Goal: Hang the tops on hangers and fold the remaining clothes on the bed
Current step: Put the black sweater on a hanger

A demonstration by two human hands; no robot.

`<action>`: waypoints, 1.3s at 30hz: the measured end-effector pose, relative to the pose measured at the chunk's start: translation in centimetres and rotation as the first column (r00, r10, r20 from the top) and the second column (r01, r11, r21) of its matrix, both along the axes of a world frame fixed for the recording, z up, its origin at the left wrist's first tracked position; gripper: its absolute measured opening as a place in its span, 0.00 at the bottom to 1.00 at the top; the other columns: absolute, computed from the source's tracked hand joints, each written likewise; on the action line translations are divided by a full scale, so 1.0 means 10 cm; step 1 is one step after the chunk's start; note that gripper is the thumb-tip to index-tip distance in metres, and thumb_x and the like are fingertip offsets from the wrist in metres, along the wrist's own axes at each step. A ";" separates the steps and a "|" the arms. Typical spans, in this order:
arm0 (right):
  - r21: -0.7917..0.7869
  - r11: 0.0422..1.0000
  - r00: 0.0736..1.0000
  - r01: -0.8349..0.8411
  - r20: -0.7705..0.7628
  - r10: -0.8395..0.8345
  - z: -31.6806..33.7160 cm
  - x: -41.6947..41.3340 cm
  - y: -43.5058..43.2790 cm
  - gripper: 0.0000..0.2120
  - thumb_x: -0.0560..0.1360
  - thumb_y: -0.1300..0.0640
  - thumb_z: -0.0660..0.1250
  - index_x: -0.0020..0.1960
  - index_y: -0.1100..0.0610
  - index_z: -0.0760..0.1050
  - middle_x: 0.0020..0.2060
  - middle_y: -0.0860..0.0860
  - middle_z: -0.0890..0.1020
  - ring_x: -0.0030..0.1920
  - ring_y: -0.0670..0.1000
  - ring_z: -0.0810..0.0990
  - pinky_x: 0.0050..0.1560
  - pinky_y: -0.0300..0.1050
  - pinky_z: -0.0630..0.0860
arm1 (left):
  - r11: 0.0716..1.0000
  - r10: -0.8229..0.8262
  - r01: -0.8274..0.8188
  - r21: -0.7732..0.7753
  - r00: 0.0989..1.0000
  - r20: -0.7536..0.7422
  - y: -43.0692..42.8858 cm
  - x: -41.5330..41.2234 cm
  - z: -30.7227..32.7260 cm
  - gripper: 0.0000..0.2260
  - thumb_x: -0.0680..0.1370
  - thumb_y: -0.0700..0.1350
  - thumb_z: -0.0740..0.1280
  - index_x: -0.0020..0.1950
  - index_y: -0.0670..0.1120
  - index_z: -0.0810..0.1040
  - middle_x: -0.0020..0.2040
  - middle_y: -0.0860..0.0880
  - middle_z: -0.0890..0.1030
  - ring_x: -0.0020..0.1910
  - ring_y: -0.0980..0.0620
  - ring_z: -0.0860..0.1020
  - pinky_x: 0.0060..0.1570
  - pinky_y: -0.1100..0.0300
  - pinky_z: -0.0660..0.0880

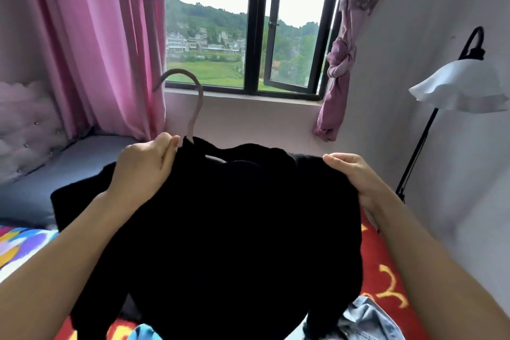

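A black top [220, 229] is held up over the bed and fills the middle of the view. A pinkish hanger [196, 107] pokes out of its neckline, hook curving to the left. My left hand [143, 165] grips the top's left shoulder right beside the hanger's neck. My right hand [353, 174] grips the right shoulder of the fabric. The hanger's arms are hidden inside the garment. A light blue denim garment [367, 317] lies on the bed below, partly covered by the black top.
The bed has a red patterned cover [386, 270] and a grey pillow [33, 190] by a padded headboard. Ahead is a window [248, 36] with pink curtains. A floor lamp with a white shade [458, 88] stands against the right wall.
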State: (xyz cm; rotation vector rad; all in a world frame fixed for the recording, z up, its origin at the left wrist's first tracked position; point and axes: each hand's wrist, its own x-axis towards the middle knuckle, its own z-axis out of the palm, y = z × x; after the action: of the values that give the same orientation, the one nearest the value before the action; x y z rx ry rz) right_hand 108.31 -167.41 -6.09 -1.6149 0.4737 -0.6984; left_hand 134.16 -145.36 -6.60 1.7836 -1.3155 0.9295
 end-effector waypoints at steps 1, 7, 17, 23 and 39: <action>-0.064 0.998 0.999 0.007 -0.042 -0.009 -0.04 0.08 0.03 0.09 0.70 0.58 0.69 0.31 0.55 0.79 0.26 0.48 0.77 0.26 0.42 0.75 0.29 0.34 0.73 | 1.000 -0.007 0.007 -0.002 1.000 0.017 -0.02 -0.05 -0.03 0.19 0.78 0.47 0.54 0.32 0.36 0.69 0.21 0.39 0.70 0.18 0.38 0.71 0.23 0.54 0.68; -0.701 0.711 0.946 -0.052 -0.263 -0.190 -0.45 0.51 0.42 0.12 0.78 0.50 0.62 0.40 0.50 0.80 0.39 0.48 0.76 0.41 0.43 0.74 0.47 0.43 0.69 | 0.991 0.114 -0.115 -0.072 0.993 -0.017 -0.18 -0.26 -0.13 0.18 0.77 0.45 0.56 0.30 0.37 0.70 0.17 0.41 0.68 0.14 0.40 0.68 0.18 0.58 0.66; -0.794 0.608 0.895 0.025 -0.254 -0.368 -0.31 0.49 0.54 0.24 0.71 0.35 0.63 0.40 0.57 0.77 0.32 0.49 0.79 0.38 0.51 0.78 0.43 0.47 0.71 | 0.974 0.227 -0.224 0.040 0.968 -0.108 0.16 0.17 -0.33 0.22 0.79 0.50 0.52 0.34 0.35 0.70 0.21 0.34 0.71 0.20 0.34 0.72 0.24 0.49 0.70; -0.809 0.573 0.845 -0.134 -0.395 -0.360 -0.27 0.62 0.62 0.15 0.74 0.43 0.65 0.55 0.52 0.75 0.43 0.43 0.77 0.47 0.47 0.76 0.47 0.42 0.68 | 0.989 0.118 -0.146 -0.027 0.883 -0.455 0.25 0.17 -0.59 0.16 0.81 0.40 0.60 0.33 0.40 0.66 0.28 0.32 0.73 0.30 0.35 0.71 0.35 0.55 0.57; -0.388 0.793 0.823 -0.470 -0.518 0.234 0.09 0.94 0.89 0.15 0.79 0.48 0.58 0.45 0.54 0.80 0.25 0.45 0.70 0.27 0.47 0.67 0.34 0.40 0.66 | 0.984 0.174 -0.176 0.027 0.982 0.069 0.43 0.26 -0.43 0.23 0.80 0.50 0.53 0.30 0.38 0.69 0.19 0.40 0.69 0.16 0.39 0.70 0.19 0.57 0.68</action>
State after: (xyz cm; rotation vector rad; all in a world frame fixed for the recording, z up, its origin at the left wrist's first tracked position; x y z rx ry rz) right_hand 117.69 -158.51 -5.17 -2.3104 0.2942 -0.1384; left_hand 136.73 -141.01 -10.89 1.9328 -1.2355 1.0770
